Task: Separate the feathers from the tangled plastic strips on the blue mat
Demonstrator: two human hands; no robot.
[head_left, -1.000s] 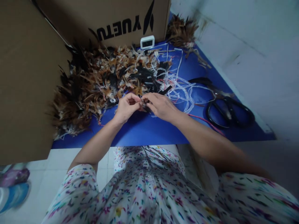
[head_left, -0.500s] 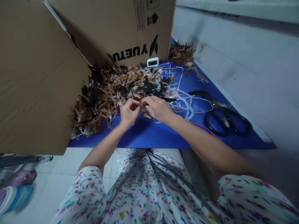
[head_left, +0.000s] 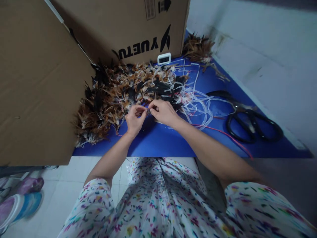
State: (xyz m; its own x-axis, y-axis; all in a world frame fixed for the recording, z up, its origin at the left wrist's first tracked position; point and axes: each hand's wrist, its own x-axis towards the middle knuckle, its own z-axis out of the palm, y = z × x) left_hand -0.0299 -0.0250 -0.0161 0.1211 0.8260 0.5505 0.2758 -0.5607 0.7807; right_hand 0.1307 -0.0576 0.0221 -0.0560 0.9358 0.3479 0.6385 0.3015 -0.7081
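Observation:
My left hand [head_left: 135,120] and my right hand [head_left: 162,111] meet over the blue tabletop [head_left: 160,142], fingertips almost touching. Both are pinched closed around something small and dark between them, too small to name. Just beyond the fingers spreads a large heap of brown and black feathers [head_left: 116,86]. Thin white strips [head_left: 201,110] lie tangled to the right of my right hand. A red cord [head_left: 223,133] runs from near my right wrist toward the table's front edge.
Black-handled scissors [head_left: 247,122] lie at the right. A small white digital display [head_left: 164,59] stands before a cardboard box [head_left: 99,26]. Another feather bunch [head_left: 198,48] sits in the back corner by the wall [head_left: 260,59]. A blue-and-white bucket [head_left: 24,208] is on the floor at left.
My hands stay pinched together, with the right hand's fingers shifted slightly left. The view has tilted a little downward, and more of the red cord shows on the right.

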